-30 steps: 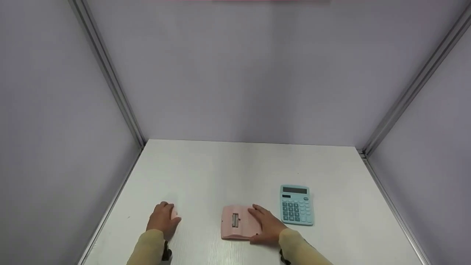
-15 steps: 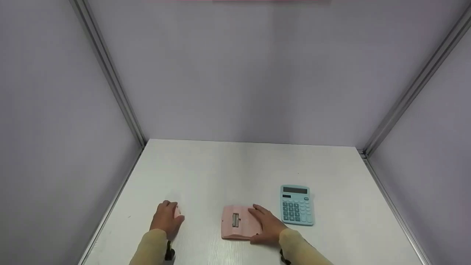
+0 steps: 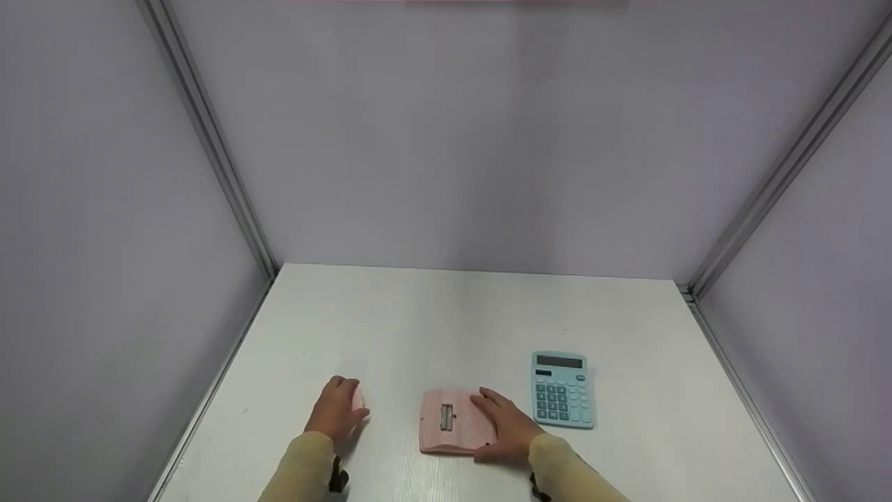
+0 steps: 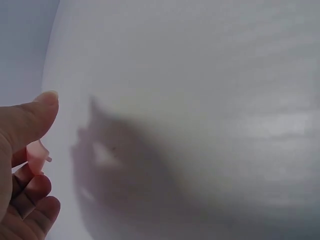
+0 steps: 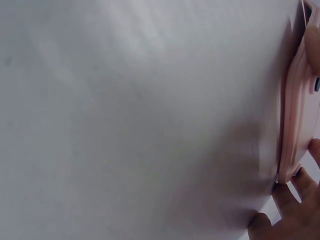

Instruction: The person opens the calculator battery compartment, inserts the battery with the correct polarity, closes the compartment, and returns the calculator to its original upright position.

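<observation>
In the head view a pink calculator (image 3: pixel 456 436) lies back side up on the white table, its battery slot uncovered with a battery (image 3: pixel 446 417) inside. My right hand (image 3: pixel 511 430) holds it by the right part, fingers at the far side and thumb at the near edge; the right wrist view shows its pink side wall (image 5: pixel 295 120) between thumb and fingers. To the left, my left hand (image 3: pixel 334 411) pinches a small pink battery cover (image 3: pixel 357 398) between thumb and fingers. A little tab sticks out of that cover (image 4: pixel 37 156) in the left wrist view, with much of the piece hidden by the hand.
A light blue calculator (image 3: pixel 563 390) lies keys up on the table (image 3: pixel 418 314), just right of my right hand. Grey panels with metal frame posts (image 3: pixel 209 139) enclose the table at the back and both sides.
My left hand has moved to the right with the battery cover, closer to the pink calculator. The right hand and both calculators have stayed in place.
</observation>
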Tool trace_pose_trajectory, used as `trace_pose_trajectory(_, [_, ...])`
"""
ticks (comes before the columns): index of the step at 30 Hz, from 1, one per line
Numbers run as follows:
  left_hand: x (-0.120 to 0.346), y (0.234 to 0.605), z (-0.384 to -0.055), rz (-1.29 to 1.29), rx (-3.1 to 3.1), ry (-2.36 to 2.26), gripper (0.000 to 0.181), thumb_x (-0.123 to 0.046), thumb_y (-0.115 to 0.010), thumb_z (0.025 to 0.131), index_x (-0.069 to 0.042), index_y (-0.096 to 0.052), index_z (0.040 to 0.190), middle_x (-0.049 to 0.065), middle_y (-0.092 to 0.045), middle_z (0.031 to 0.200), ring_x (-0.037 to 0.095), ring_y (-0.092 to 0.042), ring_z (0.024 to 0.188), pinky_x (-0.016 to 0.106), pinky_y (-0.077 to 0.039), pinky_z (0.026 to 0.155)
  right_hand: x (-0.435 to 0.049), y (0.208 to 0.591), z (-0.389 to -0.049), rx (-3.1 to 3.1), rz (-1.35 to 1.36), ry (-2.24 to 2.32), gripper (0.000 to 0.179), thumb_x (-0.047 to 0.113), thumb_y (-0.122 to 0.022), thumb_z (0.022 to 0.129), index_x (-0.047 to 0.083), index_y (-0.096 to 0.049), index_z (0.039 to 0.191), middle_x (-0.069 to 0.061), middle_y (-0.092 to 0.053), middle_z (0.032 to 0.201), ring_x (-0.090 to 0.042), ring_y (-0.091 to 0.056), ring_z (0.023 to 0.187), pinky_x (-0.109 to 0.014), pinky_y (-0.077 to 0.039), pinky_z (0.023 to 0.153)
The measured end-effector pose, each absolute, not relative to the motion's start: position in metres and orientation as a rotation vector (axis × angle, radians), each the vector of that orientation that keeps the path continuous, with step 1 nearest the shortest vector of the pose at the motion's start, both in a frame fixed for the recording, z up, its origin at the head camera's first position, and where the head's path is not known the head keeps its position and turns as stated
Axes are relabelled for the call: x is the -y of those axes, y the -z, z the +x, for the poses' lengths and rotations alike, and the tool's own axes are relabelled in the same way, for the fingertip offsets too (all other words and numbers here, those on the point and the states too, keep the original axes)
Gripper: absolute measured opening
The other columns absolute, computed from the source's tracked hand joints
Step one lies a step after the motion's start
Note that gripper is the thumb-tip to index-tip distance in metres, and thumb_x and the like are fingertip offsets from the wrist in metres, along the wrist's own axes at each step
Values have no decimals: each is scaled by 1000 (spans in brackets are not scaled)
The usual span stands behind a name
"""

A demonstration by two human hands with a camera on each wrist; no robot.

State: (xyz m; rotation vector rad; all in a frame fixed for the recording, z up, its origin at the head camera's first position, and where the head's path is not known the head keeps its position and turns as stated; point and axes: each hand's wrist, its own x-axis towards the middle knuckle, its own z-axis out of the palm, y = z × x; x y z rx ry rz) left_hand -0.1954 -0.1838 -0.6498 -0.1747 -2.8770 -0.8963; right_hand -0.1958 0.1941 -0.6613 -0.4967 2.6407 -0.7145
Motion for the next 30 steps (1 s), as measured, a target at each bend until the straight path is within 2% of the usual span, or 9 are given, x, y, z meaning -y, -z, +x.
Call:
trace_pose_trajectory(5, [171, 643, -194, -226, 2878, 992, 56, -16, -83, 75, -1, -58, 124, 9, -55, 117, 28, -57, 109, 43, -50, 92, -195, 659, -196, -2662, -577, 703, 110, 74, -75, 58, 39, -27, 150, 6, -19, 158, -28, -24, 143, -52, -28, 112])
trace_pose_trajectory(12, [153, 637, -194, -386, 2804, 1028, 53, -16, -82, 77, 0, -60, 123, 9, -59, 115, 27, -59, 106, 44, -50, 91, -195, 660, -196, -2651, -551, 722, 110, 74, -75, 57, 41, -27, 149, 7, -20, 158, -28, -24, 143, -53, -27, 112])
trace_pose_trajectory(19, [134, 631, -193, -499, 2811, 1064, 39, -22, -77, 83, -8, -68, 118, 9, -62, 115, 28, -60, 106, 46, -51, 91, -194, 659, -195, -2641, -542, 732, 109, 73, -76, 57, 42, -27, 149, 8, -19, 158, -28, -24, 143, -53, -28, 111])
trace_pose_trajectory(26, [121, 629, -191, -539, 2830, 1064, 39, -23, -77, 82, -10, -68, 119, 7, -61, 117, 27, -60, 108, 44, -51, 91, -194, 658, -195, -2648, -554, 729, 108, 72, -76, 59, 40, -27, 150, 8, -19, 158, -27, -24, 143, -53, -28, 112])
trace_pose_trajectory(30, [112, 629, -189, -590, 2818, 1057, 38, -23, -77, 82, -11, -69, 116, 10, -61, 120, 29, -59, 111, 44, -50, 94, -195, 658, -194, -2646, -567, 734, 109, 73, -75, 59, 41, -26, 150, 8, -19, 158, -29, -24, 143, -54, -29, 111])
